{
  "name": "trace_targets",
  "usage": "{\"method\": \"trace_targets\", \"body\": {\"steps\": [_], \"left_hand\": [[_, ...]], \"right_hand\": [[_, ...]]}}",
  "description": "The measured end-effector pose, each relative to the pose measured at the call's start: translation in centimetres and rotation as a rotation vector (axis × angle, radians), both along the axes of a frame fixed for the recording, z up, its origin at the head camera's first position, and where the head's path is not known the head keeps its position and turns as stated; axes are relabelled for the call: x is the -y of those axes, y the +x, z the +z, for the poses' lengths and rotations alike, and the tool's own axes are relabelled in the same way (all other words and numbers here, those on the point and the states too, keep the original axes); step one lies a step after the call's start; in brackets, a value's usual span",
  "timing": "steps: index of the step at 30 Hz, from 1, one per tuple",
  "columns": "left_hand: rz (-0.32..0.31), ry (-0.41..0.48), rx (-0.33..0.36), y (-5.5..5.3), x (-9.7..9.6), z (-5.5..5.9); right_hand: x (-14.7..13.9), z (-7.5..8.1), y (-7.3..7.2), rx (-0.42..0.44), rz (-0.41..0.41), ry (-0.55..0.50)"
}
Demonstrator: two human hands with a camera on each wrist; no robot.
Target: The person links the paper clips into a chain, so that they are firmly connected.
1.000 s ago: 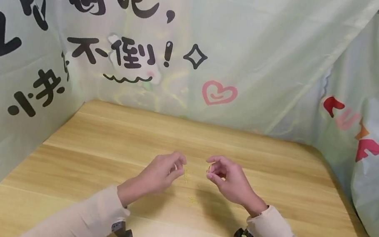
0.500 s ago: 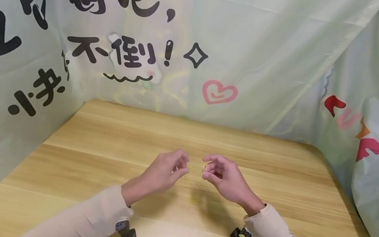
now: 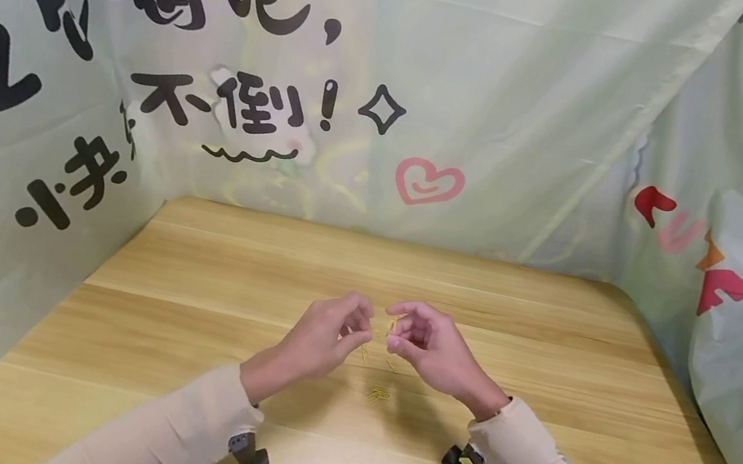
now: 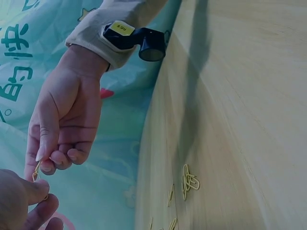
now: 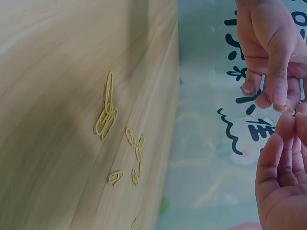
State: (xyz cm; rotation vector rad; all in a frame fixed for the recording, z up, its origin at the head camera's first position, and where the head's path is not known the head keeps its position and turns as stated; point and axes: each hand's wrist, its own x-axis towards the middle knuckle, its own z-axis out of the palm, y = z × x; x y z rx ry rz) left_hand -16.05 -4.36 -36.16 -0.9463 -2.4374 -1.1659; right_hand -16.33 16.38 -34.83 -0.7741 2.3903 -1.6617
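My left hand [image 3: 327, 332] pinches a small gold paper clip [image 4: 46, 197] between thumb and index finger, most of it covered by the fingertips. Opposite it, my right hand [image 3: 433, 347] holds another gold paper clip [image 4: 36, 170] at its thumb and index fingertips. In the head view a narrow gap separates the two hands above the wooden table. Seen from the wrists, the fingertips come very close; whether the two clips touch or are linked I cannot tell. Below the hands lies a small heap of paper clips [image 3: 379, 393].
Several more loose paper clips [image 5: 139, 148] are scattered on the wooden table [image 3: 247, 260] beyond the heap. Printed cloth [image 3: 510, 124] hangs around the table's back and sides. A small black camera sits on each wrist, one being the right wrist camera [image 3: 463, 462].
My right hand has moved left with its paper clip, and my left hand slightly right, narrowing the gap between them. The heap on the table stays in place.
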Motion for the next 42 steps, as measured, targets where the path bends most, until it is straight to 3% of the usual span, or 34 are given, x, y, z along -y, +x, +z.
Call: {"method": "trace_targets", "body": {"steps": [20,42], "left_hand": [[-0.022,0.044,-0.035,0.15,-0.09,0.04],[0.016,0.067,-0.052,0.42,0.04,0.10]], "right_hand": [[0.60,0.06,0.15,0.037,0.040,-0.011],[0.78,0.03,0.38,0.037,0.076,-0.013]]}}
